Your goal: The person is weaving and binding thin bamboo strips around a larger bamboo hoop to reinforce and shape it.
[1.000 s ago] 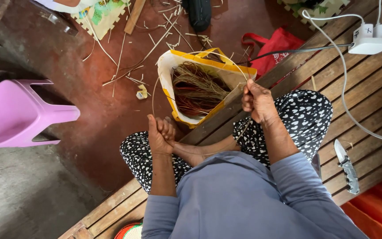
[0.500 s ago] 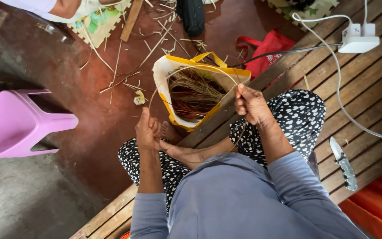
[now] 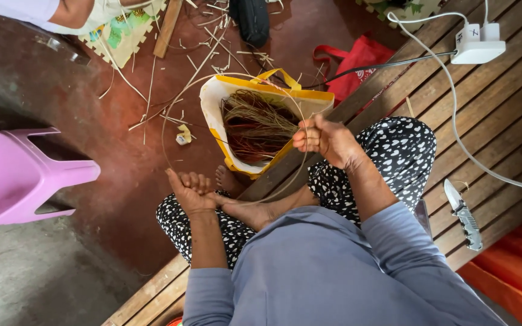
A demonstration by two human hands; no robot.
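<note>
I sit on a slatted wooden platform with my legs crossed. My left hand [image 3: 190, 190] grips one end of a long thin cane strand [image 3: 170, 108] against my foot [image 3: 255, 211]. The strand arcs up in a wide loop over a white and yellow bag [image 3: 212, 102]. My right hand [image 3: 326, 140] pinches the strand's other end just right of the bag. The bag stands on the red floor and holds a coil of brown and tan fibre strands [image 3: 255, 124].
A folding knife [image 3: 463, 214] lies on the slats at right. A white power adapter with cables [image 3: 477, 43] sits at upper right, a red bag [image 3: 364, 57] beside it. A pink plastic chair [image 3: 19, 175] stands left. Cane scraps litter the floor; another person's arm [image 3: 70, 12] shows top left.
My left hand has moved left and lower against my foot, my right hand has risen slightly, and the strand now forms a wider loop over the bag.
</note>
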